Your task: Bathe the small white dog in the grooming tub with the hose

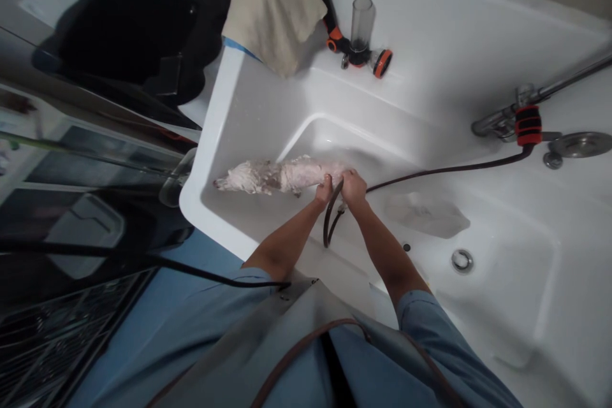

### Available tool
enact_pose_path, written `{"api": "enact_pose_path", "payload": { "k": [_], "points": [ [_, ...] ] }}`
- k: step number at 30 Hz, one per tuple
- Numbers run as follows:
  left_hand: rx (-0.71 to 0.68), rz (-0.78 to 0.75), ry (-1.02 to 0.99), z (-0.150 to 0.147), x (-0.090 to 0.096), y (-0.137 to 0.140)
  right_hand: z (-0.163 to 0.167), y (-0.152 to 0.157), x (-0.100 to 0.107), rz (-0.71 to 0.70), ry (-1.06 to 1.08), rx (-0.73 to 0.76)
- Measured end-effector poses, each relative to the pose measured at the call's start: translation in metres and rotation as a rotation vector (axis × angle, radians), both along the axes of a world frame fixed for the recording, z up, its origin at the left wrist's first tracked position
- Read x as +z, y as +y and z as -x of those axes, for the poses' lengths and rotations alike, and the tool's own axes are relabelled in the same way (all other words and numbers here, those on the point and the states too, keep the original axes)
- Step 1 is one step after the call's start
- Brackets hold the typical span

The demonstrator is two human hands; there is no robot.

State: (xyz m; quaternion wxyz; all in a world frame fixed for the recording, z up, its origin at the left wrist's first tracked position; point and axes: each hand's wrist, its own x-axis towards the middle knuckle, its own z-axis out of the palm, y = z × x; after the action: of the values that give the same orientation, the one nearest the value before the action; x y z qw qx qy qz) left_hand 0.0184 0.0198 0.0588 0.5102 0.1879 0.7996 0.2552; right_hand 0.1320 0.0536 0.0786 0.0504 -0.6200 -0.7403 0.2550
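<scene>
A small wet dog (282, 176) with white, soaked fur stands or leans along the white tub (210, 140), its head toward the left end. My left hand (325, 187) is closed at the dog's hind end, its fingers partly hidden. Right beside it, my right hand (354, 187) is closed around a dark hose (329, 223), also close to the dog's rear. The hose loops down below my hands and runs right to the tap fitting. What lies between the two hands is too small to make out.
A beige towel (272, 6) hangs over the tub's upper left corner. Near it lies an orange-and-black sprayer (337, 41) with a clear cylinder. A metal tap (500, 121) and a drain (462, 261) are on the right. A black basin (129, 38) stands at upper left.
</scene>
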Motion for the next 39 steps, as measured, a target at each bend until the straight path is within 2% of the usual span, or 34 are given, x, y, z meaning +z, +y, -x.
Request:
{"api": "enact_pose_path", "payload": {
  "k": [8,14,26,32,39],
  "points": [
    [0.122,-0.009,-0.122,-0.003,-0.004,0.004,-0.019,0.001,-0.024,-0.047,0.143,-0.063],
    [0.148,-0.031,-0.136,-0.003,-0.006,0.004,-0.028,0.001,-0.035,-0.09,0.258,-0.102],
    [0.191,-0.002,-0.155,-0.004,-0.002,0.005,-0.016,-0.006,-0.03,-0.049,0.16,0.007],
    [0.139,0.024,-0.117,0.0,-0.005,0.004,-0.009,-0.005,-0.024,0.039,0.025,-0.005],
    [0.135,0.034,-0.081,0.003,-0.006,0.006,-0.022,-0.009,-0.028,-0.002,0.075,-0.036]
  ]
}}
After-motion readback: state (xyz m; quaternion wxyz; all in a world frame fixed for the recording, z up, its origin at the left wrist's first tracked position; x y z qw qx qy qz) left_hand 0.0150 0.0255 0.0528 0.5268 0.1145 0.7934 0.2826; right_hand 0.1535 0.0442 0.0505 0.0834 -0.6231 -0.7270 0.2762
